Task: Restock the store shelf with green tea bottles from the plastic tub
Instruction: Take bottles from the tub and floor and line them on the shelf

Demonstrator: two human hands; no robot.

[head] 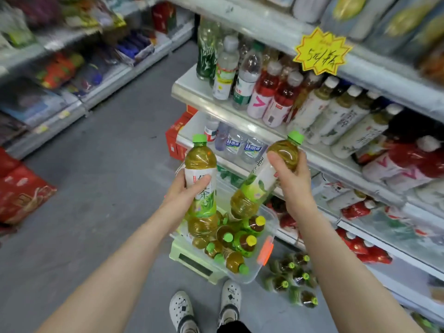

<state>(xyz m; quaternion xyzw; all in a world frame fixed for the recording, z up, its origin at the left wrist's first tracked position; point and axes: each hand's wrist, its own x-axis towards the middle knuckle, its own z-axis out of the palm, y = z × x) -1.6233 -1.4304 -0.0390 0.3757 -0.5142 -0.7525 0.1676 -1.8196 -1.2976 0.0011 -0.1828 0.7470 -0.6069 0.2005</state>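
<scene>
Our left hand [189, 188] wraps the label of the first green tea bottle [200, 162], thumb across the front; bottle upright, green cap on top. Our right hand [292, 175] grips the second green tea bottle [260, 182] round its shoulder, fingers curled; bottle tilted, cap toward the front edge of the store shelf [240, 114]. Both are held in the air above the plastic tub [270, 224]. Loose bottles [231, 241] lie jumbled in the tub, green and yellow caps mixed. Tub sits on a pale green stand [189, 260]. Wrapped pack of bottles [294, 278] on the floor [120, 164], just right of the tub. Yellow star price tag [322, 52] on the upper shelf's edge.
</scene>
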